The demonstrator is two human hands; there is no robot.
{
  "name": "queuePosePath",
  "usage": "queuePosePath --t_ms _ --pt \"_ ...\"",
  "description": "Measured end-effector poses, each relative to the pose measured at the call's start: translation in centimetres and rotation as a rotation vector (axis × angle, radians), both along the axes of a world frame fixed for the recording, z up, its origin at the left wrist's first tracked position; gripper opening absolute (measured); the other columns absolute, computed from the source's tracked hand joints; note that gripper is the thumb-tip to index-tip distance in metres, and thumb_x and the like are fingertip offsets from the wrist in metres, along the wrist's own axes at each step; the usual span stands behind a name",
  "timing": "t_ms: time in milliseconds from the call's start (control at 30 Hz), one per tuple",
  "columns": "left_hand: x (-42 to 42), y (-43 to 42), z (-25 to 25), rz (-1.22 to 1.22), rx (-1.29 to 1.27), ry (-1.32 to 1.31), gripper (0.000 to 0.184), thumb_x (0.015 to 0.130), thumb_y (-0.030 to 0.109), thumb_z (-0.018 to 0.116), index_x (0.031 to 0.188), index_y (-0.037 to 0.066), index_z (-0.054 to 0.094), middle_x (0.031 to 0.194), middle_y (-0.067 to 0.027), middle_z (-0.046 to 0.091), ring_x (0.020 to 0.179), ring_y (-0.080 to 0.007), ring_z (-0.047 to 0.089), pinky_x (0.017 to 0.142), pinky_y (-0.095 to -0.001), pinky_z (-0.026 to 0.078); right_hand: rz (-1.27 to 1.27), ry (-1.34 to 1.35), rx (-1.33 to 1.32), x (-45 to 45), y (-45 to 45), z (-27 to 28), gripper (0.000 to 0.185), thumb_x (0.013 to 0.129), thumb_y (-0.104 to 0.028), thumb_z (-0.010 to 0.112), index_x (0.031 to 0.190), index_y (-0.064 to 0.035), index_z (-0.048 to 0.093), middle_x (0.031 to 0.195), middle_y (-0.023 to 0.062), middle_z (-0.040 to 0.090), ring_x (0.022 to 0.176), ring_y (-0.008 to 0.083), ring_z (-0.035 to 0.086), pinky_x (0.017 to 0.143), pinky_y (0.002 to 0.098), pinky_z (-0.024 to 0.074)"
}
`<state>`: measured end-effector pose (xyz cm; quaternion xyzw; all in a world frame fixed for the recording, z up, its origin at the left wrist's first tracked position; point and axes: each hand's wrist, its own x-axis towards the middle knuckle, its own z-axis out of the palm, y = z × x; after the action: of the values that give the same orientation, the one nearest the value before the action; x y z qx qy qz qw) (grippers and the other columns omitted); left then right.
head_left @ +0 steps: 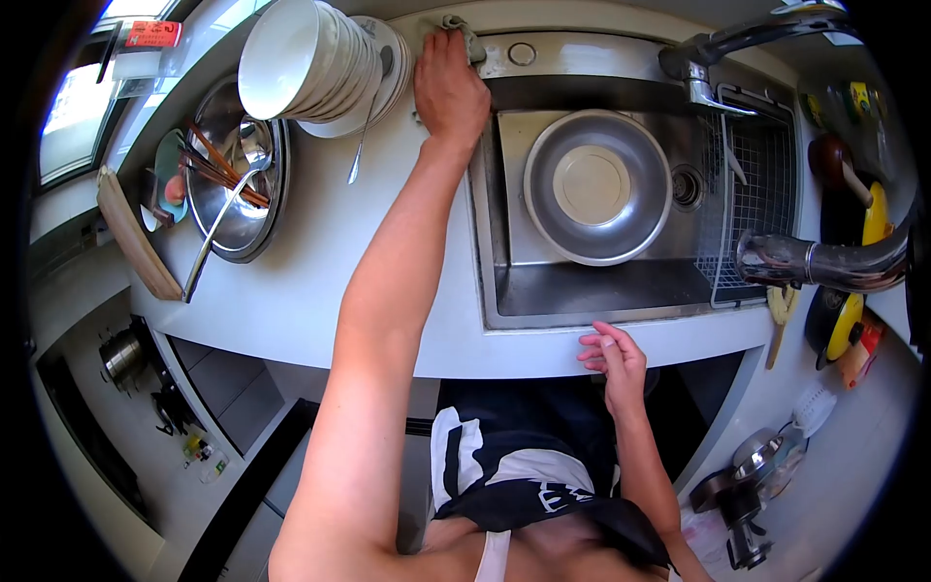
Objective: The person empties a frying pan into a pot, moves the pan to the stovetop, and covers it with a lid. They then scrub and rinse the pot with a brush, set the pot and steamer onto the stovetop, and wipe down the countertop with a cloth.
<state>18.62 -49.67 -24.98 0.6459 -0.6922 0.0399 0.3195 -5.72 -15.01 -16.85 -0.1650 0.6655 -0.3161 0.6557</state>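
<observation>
My left hand (451, 95) reaches to the back of the counter, left of the sink. Its fingers press on a crumpled greyish cloth (467, 41), partly hidden beneath the hand. My right hand (617, 365) hovers by the sink's front edge, fingers loosely bent and apart, with nothing in it. Inside the sink (601, 293) sits a round metal bowl (648, 184). Close to my left hand stands a stack of white bowls (281, 60) on plates (393, 82), with a spoon (359, 150) lying against them.
Further left, a metal basin (228, 228) holds a ladle (225, 209) and chopsticks (215, 167). A wooden board (141, 238) leans at the counter's left end. The faucet (693, 73) arches over the sink's back right, above a wire rack (761, 194).
</observation>
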Motion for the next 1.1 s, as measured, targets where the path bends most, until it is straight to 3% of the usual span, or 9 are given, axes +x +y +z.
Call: queuePosePath --t_ms 267,533,733,900,933,1000,1100 --pt "1.7 4.0 0.6 -0.230 0.085 0.123 0.043 0.083 -0.002 0.053 0.125 0.004 0.057 0.131 -0.0188 0.057 0.128 -0.0372 0.048 0.105 -0.0457 0.039 -0.034 0.010 -0.009 0.0 1.8 0.4 0.030 0.101 -0.014 0.047 0.124 0.0016 0.059 0.103 0.0127 0.069 0.080 0.0146 0.067 0.069 0.0232 0.0524" --pt "0.9 21.9 3.3 -0.325 0.285 0.177 0.043 0.085 -0.004 0.053 0.127 0.004 0.055 0.131 -0.0202 0.056 0.127 -0.0409 0.048 0.107 -0.0473 0.037 -0.066 0.031 -0.001 -0.3 5.3 1.1 0.030 0.101 -0.015 0.049 0.124 0.0019 0.059 0.103 0.0123 0.069 0.080 0.0139 0.066 0.069 0.0229 0.0523" --pt "-2.0 37.3 3.7 -0.218 0.433 0.164 0.044 0.085 -0.004 0.052 0.129 -0.001 0.054 0.134 -0.0217 0.054 0.131 -0.0422 0.045 0.110 -0.0500 0.033 -0.085 0.022 0.047 -1.5 8.7 1.7 0.030 0.101 -0.016 0.049 0.124 -0.0002 0.060 0.103 0.0104 0.070 0.080 0.0135 0.067 0.069 0.0227 0.0523" --pt "-1.4 39.1 5.8 -0.189 0.431 0.317 0.041 0.090 -0.001 0.050 0.131 -0.002 0.052 0.136 -0.0218 0.053 0.132 -0.0421 0.045 0.111 -0.0491 0.032 -0.123 0.020 0.047 -2.3 10.5 1.0 0.030 0.101 -0.018 0.050 0.123 -0.0012 0.060 0.102 0.0109 0.070 0.080 0.0140 0.067 0.068 0.0231 0.0527" --pt "-0.6 39.1 6.7 -0.139 0.419 0.394 0.041 0.091 -0.001 0.048 0.132 -0.003 0.051 0.137 -0.0217 0.052 0.132 -0.0410 0.044 0.112 -0.0484 0.031 -0.123 0.014 0.034 -2.8 10.4 1.2 0.030 0.101 -0.017 0.050 0.123 -0.0012 0.060 0.102 0.0110 0.070 0.080 0.0141 0.068 0.068 0.0233 0.0527" --pt "3.3 40.0 6.4 0.012 0.395 0.263 0.042 0.094 0.000 0.045 0.135 -0.003 0.047 0.142 -0.0222 0.047 0.135 -0.0401 0.040 0.113 -0.0471 0.029 -0.136 -0.002 0.015 -3.3 10.1 1.4 0.030 0.101 -0.017 0.050 0.124 -0.0010 0.060 0.102 0.0111 0.070 0.080 0.0144 0.068 0.069 0.0236 0.0528" --pt "9.0 40.7 2.5 0.317 0.336 0.278 0.044 0.094 0.001 0.043 0.137 -0.004 0.044 0.143 -0.0262 0.043 0.134 -0.0429 0.038 0.114 -0.0465 0.027 -0.174 0.003 -0.017 -5.9 10.5 1.4 0.030 0.101 -0.018 0.050 0.123 -0.0004 0.060 0.102 0.0111 0.070 0.080 0.0142 0.068 0.068 0.0237 0.0527"
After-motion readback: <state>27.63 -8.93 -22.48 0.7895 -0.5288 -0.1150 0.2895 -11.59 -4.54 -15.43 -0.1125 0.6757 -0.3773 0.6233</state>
